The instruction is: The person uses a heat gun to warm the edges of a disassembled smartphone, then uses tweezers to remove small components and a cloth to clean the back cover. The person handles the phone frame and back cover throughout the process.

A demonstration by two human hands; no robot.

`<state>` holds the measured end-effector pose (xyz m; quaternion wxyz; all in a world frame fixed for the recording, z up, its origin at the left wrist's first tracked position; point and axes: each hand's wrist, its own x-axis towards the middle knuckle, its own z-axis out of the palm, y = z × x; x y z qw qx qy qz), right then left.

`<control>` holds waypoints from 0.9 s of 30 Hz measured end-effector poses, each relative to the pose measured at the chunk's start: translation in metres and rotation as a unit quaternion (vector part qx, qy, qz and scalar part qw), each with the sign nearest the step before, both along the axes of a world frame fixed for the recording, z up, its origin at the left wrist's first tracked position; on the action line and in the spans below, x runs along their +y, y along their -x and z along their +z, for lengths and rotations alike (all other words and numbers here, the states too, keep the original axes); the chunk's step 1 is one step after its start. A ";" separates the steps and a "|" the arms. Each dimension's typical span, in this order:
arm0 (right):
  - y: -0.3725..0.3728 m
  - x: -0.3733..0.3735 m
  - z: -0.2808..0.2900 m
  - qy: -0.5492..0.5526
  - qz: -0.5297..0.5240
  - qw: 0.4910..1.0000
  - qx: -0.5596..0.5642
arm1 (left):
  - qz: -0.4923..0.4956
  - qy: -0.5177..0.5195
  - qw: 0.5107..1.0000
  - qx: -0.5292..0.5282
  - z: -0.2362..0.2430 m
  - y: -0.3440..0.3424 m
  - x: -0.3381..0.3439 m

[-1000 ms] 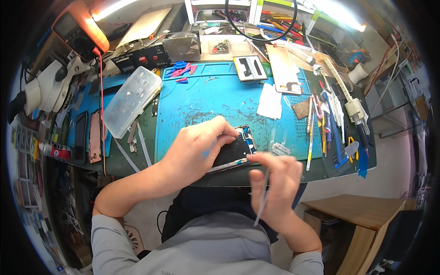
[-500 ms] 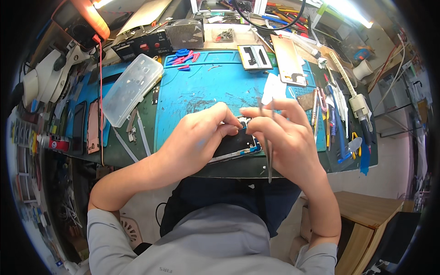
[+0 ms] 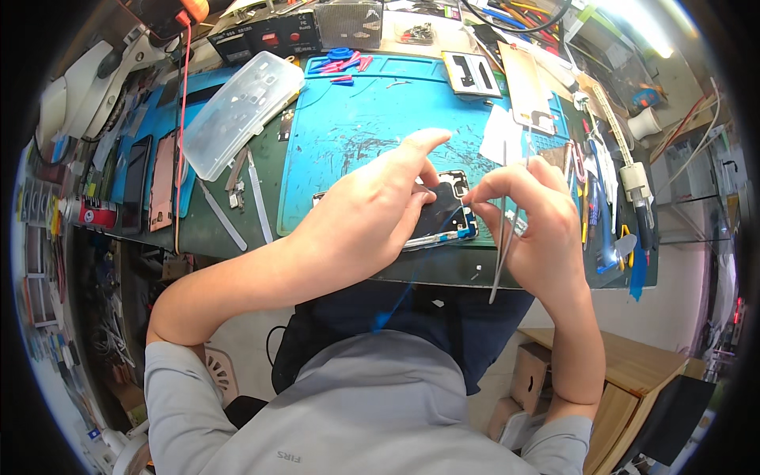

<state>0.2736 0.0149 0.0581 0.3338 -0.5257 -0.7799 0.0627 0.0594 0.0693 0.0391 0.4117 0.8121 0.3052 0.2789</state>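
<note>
An opened phone (image 3: 445,215) with a black inner face and a pale frame lies on the near edge of the blue mat (image 3: 348,127). My left hand (image 3: 368,210) rests over its left part, index finger stretched out and thumb apart, with nothing visible in it. In my right hand (image 3: 542,218) metal tweezers (image 3: 499,273) are tucked against the palm, pointing toward me. Its thumb and index finger meet at the phone's right end; whether they pinch something small there is hidden. A thin blue streak runs from there toward my lap, perhaps glare.
A clear plastic case (image 3: 241,115) lies left of the mat, by metal spudgers (image 3: 260,202). At the far right are a battery-like part (image 3: 471,74) and a gold panel (image 3: 526,87). Screwdrivers and blue-handled tools (image 3: 606,222) crowd the right edge.
My hands have parted: the left fingers have spread from their pinch, and the right hand has moved to the phone's right end, uncovering more of it. The whole view has shifted.
</note>
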 end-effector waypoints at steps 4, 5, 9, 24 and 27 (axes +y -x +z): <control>-0.002 -0.011 0.011 0.031 -0.022 0.999 -0.030 | -0.010 -0.023 1.000 -0.004 -0.003 0.000 0.000; -0.002 -0.013 0.013 0.030 -0.023 0.999 -0.030 | -0.011 -0.037 0.999 -0.003 -0.003 0.000 0.000; 0.000 -0.019 0.013 0.033 -0.013 0.999 0.004 | -0.015 -0.075 0.997 0.000 -0.003 0.001 0.002; 0.022 -0.015 0.035 0.121 -0.007 0.979 0.163 | -0.085 -0.141 0.982 0.092 0.009 -0.001 0.006; 0.024 -0.013 0.037 0.123 -0.004 0.981 0.148 | -0.091 -0.120 0.981 0.124 0.014 -0.002 0.003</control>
